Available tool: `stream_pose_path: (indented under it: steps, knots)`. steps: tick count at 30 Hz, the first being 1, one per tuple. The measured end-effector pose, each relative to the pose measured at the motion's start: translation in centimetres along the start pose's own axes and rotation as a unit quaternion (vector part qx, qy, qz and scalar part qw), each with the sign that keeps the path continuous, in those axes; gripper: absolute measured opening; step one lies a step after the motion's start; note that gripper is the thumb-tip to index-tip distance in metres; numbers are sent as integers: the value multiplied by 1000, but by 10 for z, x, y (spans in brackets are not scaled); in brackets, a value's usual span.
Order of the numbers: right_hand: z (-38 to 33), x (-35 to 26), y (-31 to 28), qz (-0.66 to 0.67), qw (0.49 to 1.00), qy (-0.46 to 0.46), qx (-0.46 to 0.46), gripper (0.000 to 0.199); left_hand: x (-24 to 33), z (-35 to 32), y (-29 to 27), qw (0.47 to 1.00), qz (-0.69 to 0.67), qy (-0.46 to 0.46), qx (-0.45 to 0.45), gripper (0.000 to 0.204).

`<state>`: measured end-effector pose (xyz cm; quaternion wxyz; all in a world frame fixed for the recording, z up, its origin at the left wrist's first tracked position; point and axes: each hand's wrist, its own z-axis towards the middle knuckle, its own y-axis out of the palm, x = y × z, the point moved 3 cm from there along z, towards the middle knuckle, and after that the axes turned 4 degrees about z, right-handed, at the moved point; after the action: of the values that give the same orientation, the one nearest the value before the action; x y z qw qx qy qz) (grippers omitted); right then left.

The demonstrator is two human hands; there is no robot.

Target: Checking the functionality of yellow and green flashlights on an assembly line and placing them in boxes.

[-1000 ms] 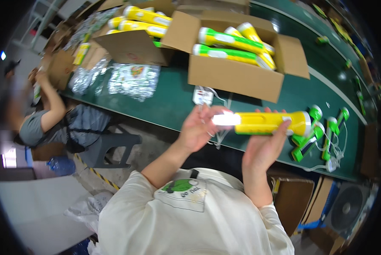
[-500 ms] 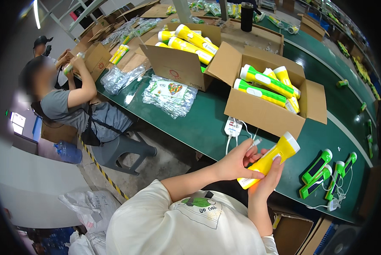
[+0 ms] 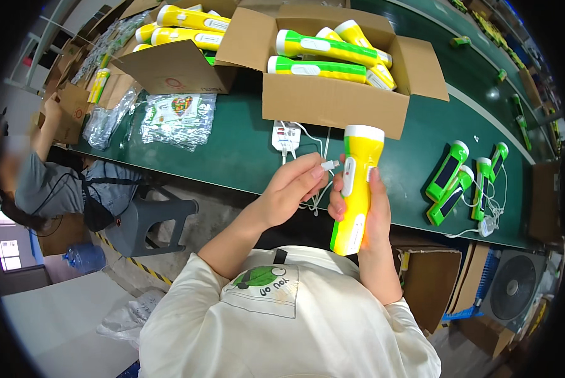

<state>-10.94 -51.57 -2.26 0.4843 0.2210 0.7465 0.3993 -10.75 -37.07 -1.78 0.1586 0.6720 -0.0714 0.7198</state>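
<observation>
A green desk (image 3: 244, 135) runs across a workroom, with an open carton (image 3: 333, 104) standing on it, its flaps spread and several yellow and green torches (image 3: 336, 50) piled inside. Left of this carton is a second carton (image 3: 178, 69), also holding torches, and in front of that one lies a stack of plastic bags (image 3: 178, 120) with printed fronts. A white power strip (image 3: 286, 134) sits on the desk just in front of the open carton, near its left end, with white leads running from it. To the right of the open carton lie green torches (image 3: 447, 171) with dark panels, white cords trailing among them to a small white block (image 3: 486, 225). Well to the left of the open carton, another person in a grey top (image 3: 49, 189) is by a grey stool (image 3: 147, 220).

On the near side of the open carton, the right hand (image 3: 377, 223) grasps a yellow torch (image 3: 360, 164) around its body, its wide white head toward the carton. The left hand (image 3: 292, 189) pinches a white cable plug (image 3: 329, 165) between thumb and fingers, just beside the torch
</observation>
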Motion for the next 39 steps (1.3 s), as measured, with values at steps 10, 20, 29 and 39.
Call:
stream_pose_path:
  steps: [10, 20, 29, 39]
  knots:
    - [-15, 2, -1, 18, 997, 66, -25, 55, 6, 0, 9, 998, -18, 10, -61, 24]
    - [-13, 4, -6, 34, 994, 66, -76, 51, 5, -2, -3, 985, 158, 26, -66, 19]
    - [-18, 4, -11, -74, 992, 39, -91, 44, 16, -5, 8, 989, 134, 30, -50, 34]
    - [-13, -1, -15, -87, 989, 102, -69, 45, 3, -4, -6, 990, 91, -59, -91, 31]
